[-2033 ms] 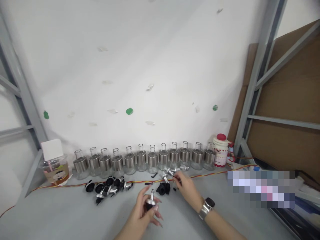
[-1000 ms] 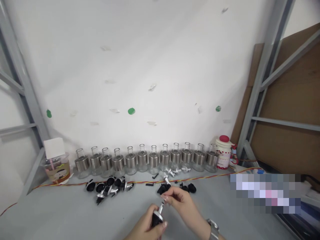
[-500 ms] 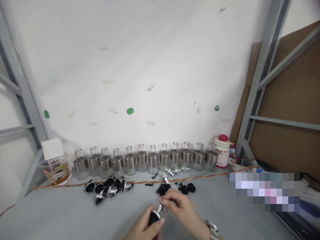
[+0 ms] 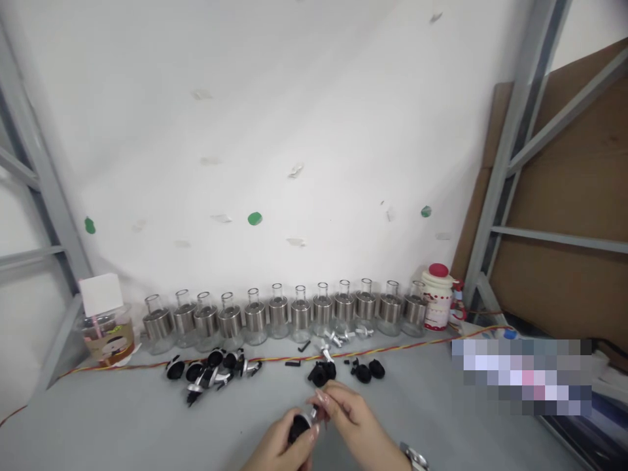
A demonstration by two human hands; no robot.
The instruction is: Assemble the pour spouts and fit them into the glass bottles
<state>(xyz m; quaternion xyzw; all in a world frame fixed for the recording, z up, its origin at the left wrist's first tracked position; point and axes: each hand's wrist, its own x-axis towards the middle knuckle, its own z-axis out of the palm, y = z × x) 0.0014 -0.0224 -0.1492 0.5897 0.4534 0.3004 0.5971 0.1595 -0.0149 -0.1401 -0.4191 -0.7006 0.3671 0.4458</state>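
Note:
My left hand (image 4: 282, 443) is closed around a bottle pourer cap (image 4: 299, 428), black inside with a silver rim and a silver spout. The fingertips of my right hand (image 4: 352, 418) pinch the end of that spout; whether a small part is also between them is hidden. Beyond my right hand lie black round caps (image 4: 363, 373) and a silver spout (image 4: 326, 353). To the left is a pile of assembled black and silver pourer caps (image 4: 210, 373).
A row of glass bottles with metal sleeves (image 4: 255, 316) stands along the wall. Several silver spouts (image 4: 346, 335) and small black strips (image 4: 293, 364) lie before it. A twisted cord (image 4: 392, 345) crosses the table. A plastic cup (image 4: 110, 340) stands left, a cream jar (image 4: 436, 301) right.
My right fingers have shifted slightly down and left at the spout, covering more of its end. My left hand still holds the pourer cap, turned slightly.

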